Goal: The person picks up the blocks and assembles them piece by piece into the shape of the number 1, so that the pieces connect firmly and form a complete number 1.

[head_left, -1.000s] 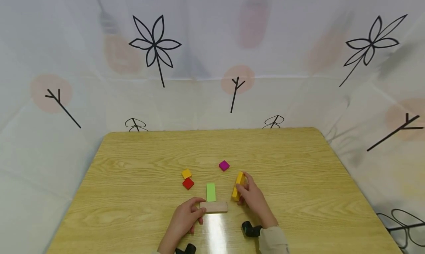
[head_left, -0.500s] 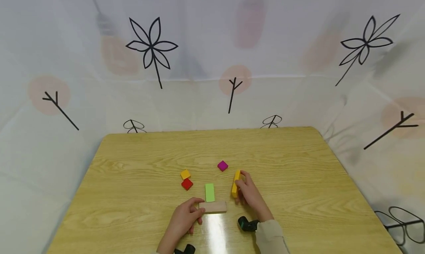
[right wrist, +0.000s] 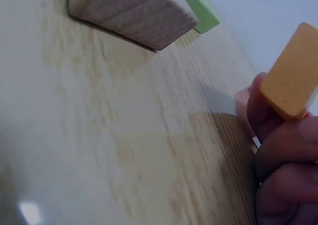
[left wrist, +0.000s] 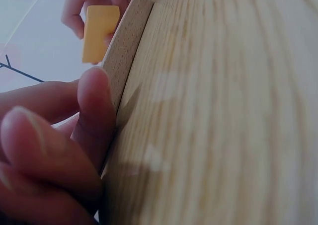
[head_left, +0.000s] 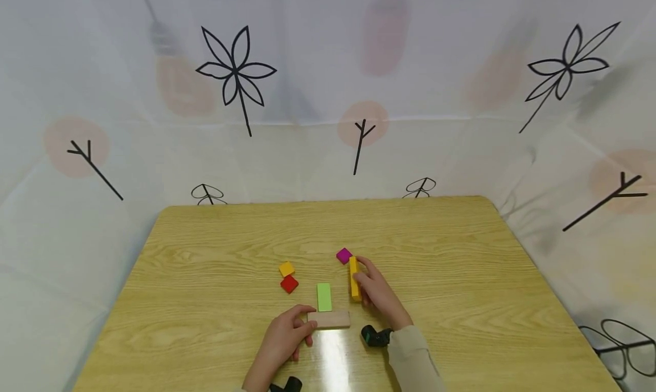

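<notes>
My left hand (head_left: 286, 332) holds the left end of a plain wooden block (head_left: 333, 319) lying crosswise on the table, thumb on the near side and a finger on the far side. A light green block (head_left: 324, 297) lies lengthwise just beyond it, its near end against the wood. To the right, my right hand (head_left: 380, 294) pinches a long yellow block (head_left: 354, 279). In the right wrist view this yellow block (right wrist: 290, 73) looks raised off the table, with fingers curled under it. The far end of the yellow block comes close to a magenta block (head_left: 344, 256) in the head view.
A small orange-yellow block (head_left: 286, 269) and a red block (head_left: 289, 284) sit corner to corner at the left. The wood-grain table (head_left: 461, 255) reaches back to a white patterned cloth (head_left: 307, 152). Black wrist devices, such as the right one (head_left: 376, 336), sit near both wrists.
My right hand has carried the yellow block leftward, toward the green and magenta blocks, and it now stands straighter. The left hand and the wooden block have stayed in place.
</notes>
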A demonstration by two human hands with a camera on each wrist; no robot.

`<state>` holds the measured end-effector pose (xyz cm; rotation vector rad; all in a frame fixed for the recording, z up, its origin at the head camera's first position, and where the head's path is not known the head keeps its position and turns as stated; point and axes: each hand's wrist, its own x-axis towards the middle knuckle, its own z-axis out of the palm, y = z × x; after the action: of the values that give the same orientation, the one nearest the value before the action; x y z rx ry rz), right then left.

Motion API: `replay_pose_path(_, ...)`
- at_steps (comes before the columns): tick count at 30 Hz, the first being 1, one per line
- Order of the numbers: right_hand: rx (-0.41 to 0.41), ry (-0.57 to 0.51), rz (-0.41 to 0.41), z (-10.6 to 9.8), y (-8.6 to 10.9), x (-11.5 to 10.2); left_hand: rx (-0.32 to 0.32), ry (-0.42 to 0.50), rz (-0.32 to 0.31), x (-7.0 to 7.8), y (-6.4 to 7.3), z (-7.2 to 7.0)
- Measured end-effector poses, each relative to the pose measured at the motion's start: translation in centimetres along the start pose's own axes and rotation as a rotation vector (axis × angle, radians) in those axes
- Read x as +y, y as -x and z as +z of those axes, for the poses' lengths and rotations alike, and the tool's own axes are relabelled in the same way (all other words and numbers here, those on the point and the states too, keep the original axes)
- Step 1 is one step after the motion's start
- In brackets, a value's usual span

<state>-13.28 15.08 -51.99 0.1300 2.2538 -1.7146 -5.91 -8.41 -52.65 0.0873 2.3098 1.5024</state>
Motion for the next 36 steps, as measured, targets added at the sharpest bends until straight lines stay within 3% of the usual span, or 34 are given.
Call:
replay_pose_path(11,-0.168,0.115,-0.066,-0.2,-1.1,-0.8,-0.002,-0.003,0.000,0.0,-0.2,0.0)
replay_pose_path(20,-0.239,0.141,-0.099,0.1,-1.4,-1.2,-0.018,0.034,-0.026,0.1,-0.2,-0.1)
replay_pose_path(25,-0.232,0.129,-0.117,0.5,-0.2,-3.3,-0.021,0.036,-0.032,0.2,-0.1,-0.1)
replay_pose_path(29,-0.179,0.127,-0.125,1.0,-0.4,-3.4,-0.020,0.035,-0.029,0.2,-0.1,-0.1)
replay_pose_path(36,-0.169,0.112,-0.133,1.7,-2.3,-1.5,-0.020,0.035,-0.017,0.2,-0.1,-0.1)
